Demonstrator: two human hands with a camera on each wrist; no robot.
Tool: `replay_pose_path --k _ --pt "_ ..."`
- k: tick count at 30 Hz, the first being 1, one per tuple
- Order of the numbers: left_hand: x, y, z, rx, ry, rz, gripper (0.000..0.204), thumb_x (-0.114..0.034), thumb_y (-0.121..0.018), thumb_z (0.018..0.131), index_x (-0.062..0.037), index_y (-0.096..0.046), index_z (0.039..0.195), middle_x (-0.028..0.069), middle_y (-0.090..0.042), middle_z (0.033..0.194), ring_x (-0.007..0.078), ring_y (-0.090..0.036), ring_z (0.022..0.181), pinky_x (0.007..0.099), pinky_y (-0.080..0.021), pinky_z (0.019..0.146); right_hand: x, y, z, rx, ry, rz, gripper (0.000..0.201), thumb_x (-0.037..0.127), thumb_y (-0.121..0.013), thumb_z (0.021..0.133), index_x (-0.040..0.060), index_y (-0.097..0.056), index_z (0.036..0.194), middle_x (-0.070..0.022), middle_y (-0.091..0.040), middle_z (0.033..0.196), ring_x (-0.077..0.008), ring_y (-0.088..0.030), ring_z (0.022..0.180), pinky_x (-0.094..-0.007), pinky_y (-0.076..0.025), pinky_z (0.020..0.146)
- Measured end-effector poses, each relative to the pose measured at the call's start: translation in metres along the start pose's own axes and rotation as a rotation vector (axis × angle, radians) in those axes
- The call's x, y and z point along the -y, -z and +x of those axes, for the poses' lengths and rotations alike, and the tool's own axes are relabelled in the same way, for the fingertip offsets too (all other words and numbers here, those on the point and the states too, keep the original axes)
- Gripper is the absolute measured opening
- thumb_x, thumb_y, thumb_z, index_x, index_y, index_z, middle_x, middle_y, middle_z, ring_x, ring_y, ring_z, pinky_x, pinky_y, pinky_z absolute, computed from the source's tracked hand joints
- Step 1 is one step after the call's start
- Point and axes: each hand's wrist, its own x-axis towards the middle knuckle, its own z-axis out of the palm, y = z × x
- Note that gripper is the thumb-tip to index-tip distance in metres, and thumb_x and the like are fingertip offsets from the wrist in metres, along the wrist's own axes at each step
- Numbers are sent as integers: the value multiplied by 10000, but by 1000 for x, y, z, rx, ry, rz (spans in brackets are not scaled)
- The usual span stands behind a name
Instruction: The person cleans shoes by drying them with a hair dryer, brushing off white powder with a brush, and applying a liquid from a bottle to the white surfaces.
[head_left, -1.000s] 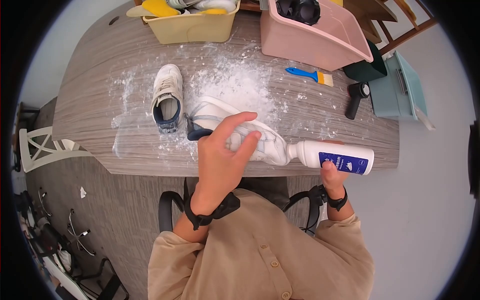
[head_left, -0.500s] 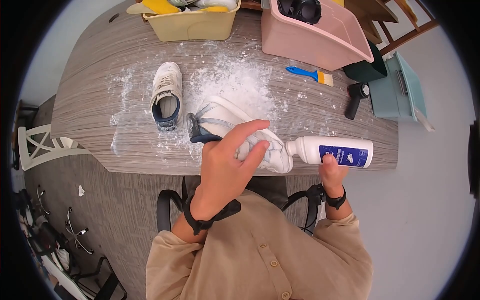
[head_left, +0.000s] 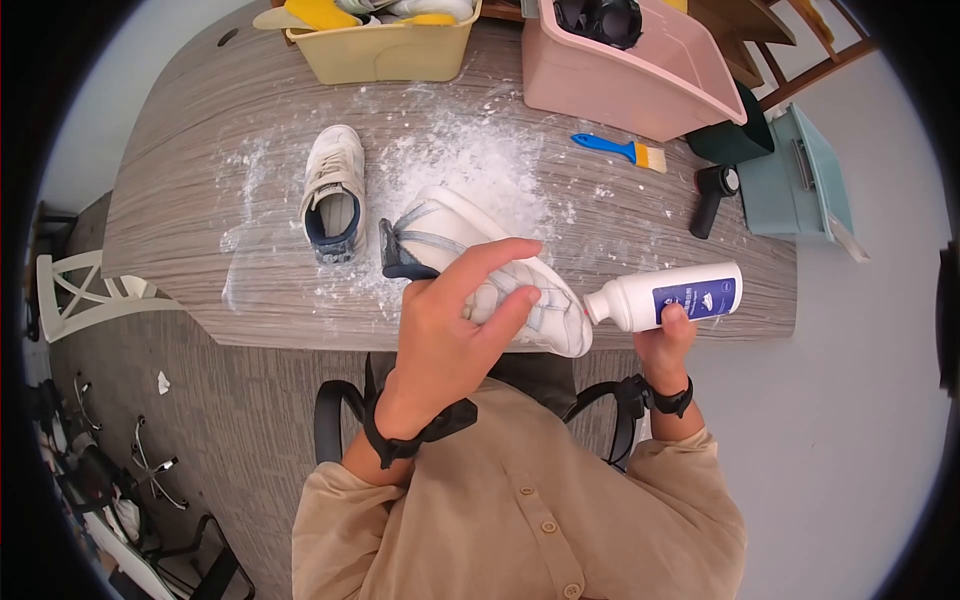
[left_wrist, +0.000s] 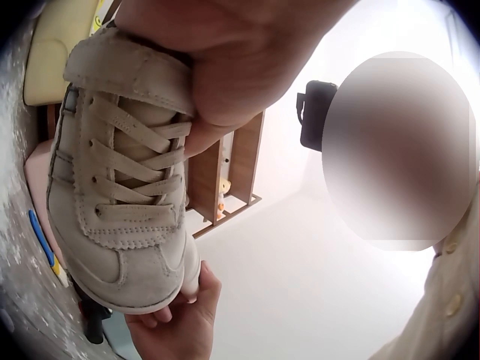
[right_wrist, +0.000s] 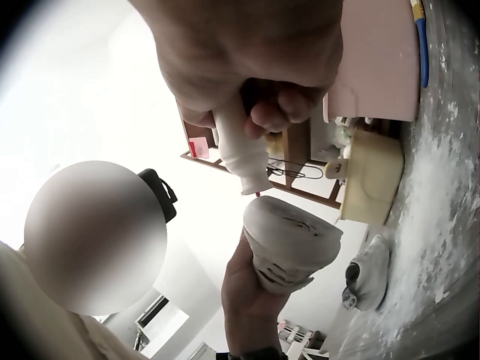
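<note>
A white lace-up sneaker with a dark blue collar is held tilted on its side by my left hand, over the table's near edge. In the left wrist view its crossed laces face the camera. My right hand grips a white plastic bottle with a blue label, thumb on the label. The bottle's mouth points at the sneaker's toe, and a small red tip shows right at the sole's toe end. A second white sneaker stands on the table to the left.
White powder covers the middle of the wooden table. A blue-handled brush and a black handheld tool lie to the right. A yellow bin, a pink bin and a light blue bin stand along the back and right.
The bottle's base has swung away from my body, tilting the bottle. The sneaker has turned a little, its toe coming nearer to me. Both hands keep their hold.
</note>
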Motion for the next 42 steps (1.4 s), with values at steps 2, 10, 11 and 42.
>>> replay_pose_path --k 2,10,11,42 --pt "3 0 1 -1 -40 5 293 -50 -681 775 -57 -634 1064 112 -680 930 195 -679 717 246 -491 606 -1 4 0 18 -2 -2 428 265 -724 770 33 -523 1068 -70 -612 929 -168 -610 808 -303 -508 713" --pt "-8 0 -1 25 95 -56 319 -21 -708 748 -12 -637 1058 69 -673 968 94 -600 852 227 -460 762 -1 5 -2 53 -6 -35 465 293 -727 771 33 -512 1091 -78 -611 956 -188 -612 855 -326 -505 761" --pt "-8 -1 -1 23 87 -54 318 -21 -708 748 -12 -636 1058 70 -673 970 94 -601 853 227 -460 762 -4 11 -2 47 -4 -60 501 325 -725 765 24 -508 1101 -95 -614 971 -210 -619 874 -346 -507 788" --pt "-10 -1 -3 67 62 -39 333 -45 -702 758 -36 -630 1082 79 -677 1008 117 -637 859 231 -476 744 -5 3 -3 23 89 -106 450 270 -754 771 45 -511 1075 -47 -593 931 -142 -582 836 -292 -483 751"
